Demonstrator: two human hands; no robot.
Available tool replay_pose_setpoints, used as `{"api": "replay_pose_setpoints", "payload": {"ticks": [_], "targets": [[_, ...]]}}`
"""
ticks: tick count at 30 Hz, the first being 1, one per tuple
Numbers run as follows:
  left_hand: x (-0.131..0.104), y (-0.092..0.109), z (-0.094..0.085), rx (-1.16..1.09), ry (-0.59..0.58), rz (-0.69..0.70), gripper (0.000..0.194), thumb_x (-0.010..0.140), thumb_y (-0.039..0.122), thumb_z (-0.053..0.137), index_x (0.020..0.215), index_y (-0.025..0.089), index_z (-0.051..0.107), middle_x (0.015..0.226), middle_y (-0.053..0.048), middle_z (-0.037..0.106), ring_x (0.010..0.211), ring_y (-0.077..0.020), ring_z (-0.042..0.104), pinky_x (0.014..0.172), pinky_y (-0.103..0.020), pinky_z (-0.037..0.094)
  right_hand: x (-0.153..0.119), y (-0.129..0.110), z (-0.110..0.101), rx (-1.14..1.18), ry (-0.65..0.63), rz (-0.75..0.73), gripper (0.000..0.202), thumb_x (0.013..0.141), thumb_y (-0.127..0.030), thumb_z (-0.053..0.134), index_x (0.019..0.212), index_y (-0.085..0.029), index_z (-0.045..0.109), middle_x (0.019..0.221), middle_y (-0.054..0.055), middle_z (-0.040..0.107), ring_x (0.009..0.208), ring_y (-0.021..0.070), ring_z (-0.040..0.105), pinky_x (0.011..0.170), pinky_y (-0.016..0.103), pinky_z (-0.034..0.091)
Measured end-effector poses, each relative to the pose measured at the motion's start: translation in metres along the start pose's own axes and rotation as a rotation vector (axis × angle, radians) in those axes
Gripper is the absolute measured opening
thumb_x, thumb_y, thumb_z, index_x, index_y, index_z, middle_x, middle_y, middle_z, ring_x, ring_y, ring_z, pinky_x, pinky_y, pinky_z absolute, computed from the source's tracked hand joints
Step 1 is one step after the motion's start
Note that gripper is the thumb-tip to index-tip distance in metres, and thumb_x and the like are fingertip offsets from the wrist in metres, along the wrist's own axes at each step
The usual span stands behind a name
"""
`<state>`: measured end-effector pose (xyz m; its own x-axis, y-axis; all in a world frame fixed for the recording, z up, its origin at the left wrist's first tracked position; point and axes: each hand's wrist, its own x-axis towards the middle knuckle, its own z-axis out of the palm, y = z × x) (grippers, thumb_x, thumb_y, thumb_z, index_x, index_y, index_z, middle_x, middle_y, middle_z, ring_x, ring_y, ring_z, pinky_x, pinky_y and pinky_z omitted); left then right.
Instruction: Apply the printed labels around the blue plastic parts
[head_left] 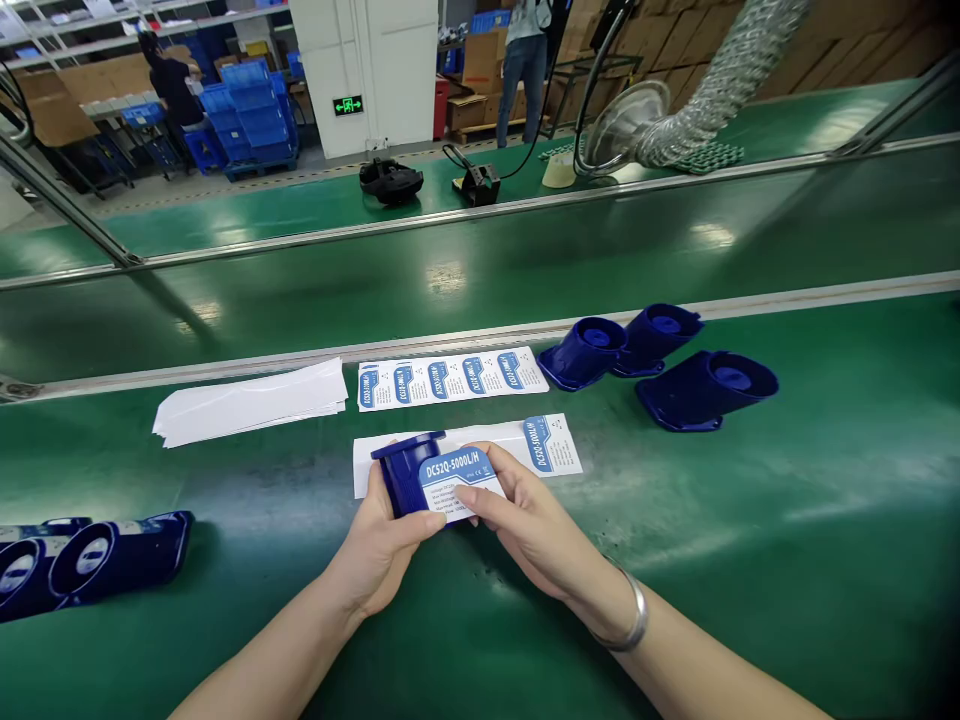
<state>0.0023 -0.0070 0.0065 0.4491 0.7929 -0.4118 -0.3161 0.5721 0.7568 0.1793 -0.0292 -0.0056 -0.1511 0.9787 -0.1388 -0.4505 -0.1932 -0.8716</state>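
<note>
My left hand (391, 540) is wrapped round a dark blue plastic housing (403, 474) with a flange at its upper left end. A blue-and-white label (459, 483) printed "DC52Q-5000L/H" lies against the housing's side. My right hand (525, 520) holds the label's right part, thumb on its face; the other fingers are partly hidden behind. My left thumb touches its lower left corner. Whether the label is fully stuck down, I cannot tell. Under the hands, a label strip (517, 437) lies on the green table with one label (547, 444) at its right end.
Another label sheet (453, 380) lies behind, beside a stack of white paper strips (251, 402). Several blue housings (709, 390) stand at the right; others (120, 555) lie at the left. A metal rail (480, 208), a flexible duct (712, 90) and two people are farther back.
</note>
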Motion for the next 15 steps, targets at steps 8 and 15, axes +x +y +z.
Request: {"api": "replay_pose_setpoints", "payload": {"ticks": [8,15], "targets": [[0.001,-0.004,0.000,-0.010,-0.030,0.081,0.093,0.078,0.028,0.084,0.152,0.035,0.028,0.146,-0.009,0.056,0.136,-0.0298,0.051,0.116,-0.048,0.037,0.002,-0.010,-0.003,-0.067,-0.012,-0.105,0.032,0.094,-0.049,0.073,0.110,-0.023,0.060,0.099,0.004,0.061,0.085,0.0189,0.055,0.071,0.028,0.045],[0.003,-0.007,-0.004,-0.030,0.056,0.141,0.059,0.083,0.035,0.080,0.135,0.026,0.053,0.137,-0.009,0.064,0.139,-0.0308,0.048,0.115,-0.047,0.039,0.001,-0.018,-0.011,-0.515,0.108,-0.326,0.030,0.098,-0.050,0.063,0.108,-0.022,0.058,0.097,0.005,0.059,0.087,0.0217,0.055,0.078,0.033,0.045]]}}
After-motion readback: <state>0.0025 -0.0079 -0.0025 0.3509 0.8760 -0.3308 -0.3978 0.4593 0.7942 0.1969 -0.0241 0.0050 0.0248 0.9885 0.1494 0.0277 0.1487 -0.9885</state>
